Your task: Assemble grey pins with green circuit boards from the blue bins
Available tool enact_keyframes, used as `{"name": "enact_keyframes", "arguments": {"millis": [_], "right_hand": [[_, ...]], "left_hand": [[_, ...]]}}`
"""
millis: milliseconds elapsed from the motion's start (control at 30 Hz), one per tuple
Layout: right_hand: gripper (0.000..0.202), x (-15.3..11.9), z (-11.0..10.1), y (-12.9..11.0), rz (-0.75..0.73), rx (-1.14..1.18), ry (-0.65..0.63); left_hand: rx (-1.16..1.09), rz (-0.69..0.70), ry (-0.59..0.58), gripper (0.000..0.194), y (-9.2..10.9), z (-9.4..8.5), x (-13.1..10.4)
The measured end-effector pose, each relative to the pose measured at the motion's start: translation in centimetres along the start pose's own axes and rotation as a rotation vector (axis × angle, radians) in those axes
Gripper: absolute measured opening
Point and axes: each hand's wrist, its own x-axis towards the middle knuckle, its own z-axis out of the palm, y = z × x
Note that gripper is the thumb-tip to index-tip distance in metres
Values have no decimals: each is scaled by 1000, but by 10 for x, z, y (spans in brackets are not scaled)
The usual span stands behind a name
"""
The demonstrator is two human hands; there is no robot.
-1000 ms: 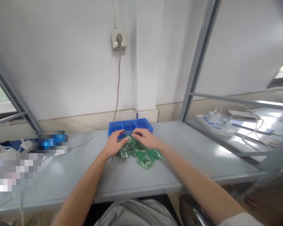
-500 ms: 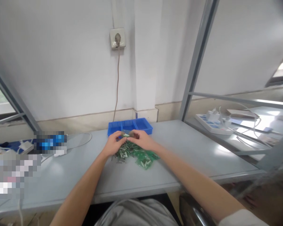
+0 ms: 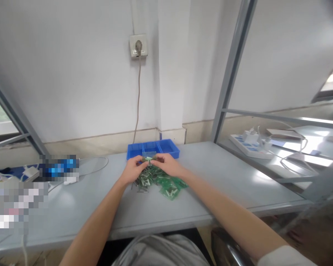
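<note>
Both hands meet over the pile in the middle of the table. My left hand (image 3: 134, 168) and my right hand (image 3: 166, 164) pinch a small see-through plastic bag (image 3: 149, 154) between thumbs and fingers, one at each side. Its far part stands up before the blue tray, and what is inside is too small to make out. Below the hands lie loose metal pins (image 3: 142, 191) and pale pieces, heaped with green-tinted plastic bags (image 3: 170, 188) that hold similar small parts. Behind the hands sits a blue divided tray (image 3: 172, 148).
A grey table (image 3: 205, 173) carries everything. At the left are a blue-lit device (image 3: 61, 168), white adapters and cables, partly pixelated. To the right, past a metal post (image 3: 233, 70), a white power strip (image 3: 251, 146) lies on another table. A wall socket (image 3: 138, 46) holds a plug with a hanging cord.
The small plastic bag shows more upright and clearer above the fingertips than before. Both hands have stayed almost in place.
</note>
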Motion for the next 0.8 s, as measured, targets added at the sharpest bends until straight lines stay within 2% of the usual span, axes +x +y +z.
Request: {"name": "enact_keyframes", "arguments": {"millis": [167, 367, 533, 800], "right_hand": [[29, 0, -2, -1, 6, 24, -55], [31, 0, -3, 1, 12, 14, -22], [31, 1, -3, 3, 19, 55, -45], [29, 0, -2, 1, -16, 54, -18]], "left_hand": [[-42, -8, 1, 24, 1, 0, -1], [-48, 11, -25, 25, -3, 0, 0], [-57, -14, -37, 26, -7, 0, 0], [-42, 10, -21, 27, -4, -1, 1]]}}
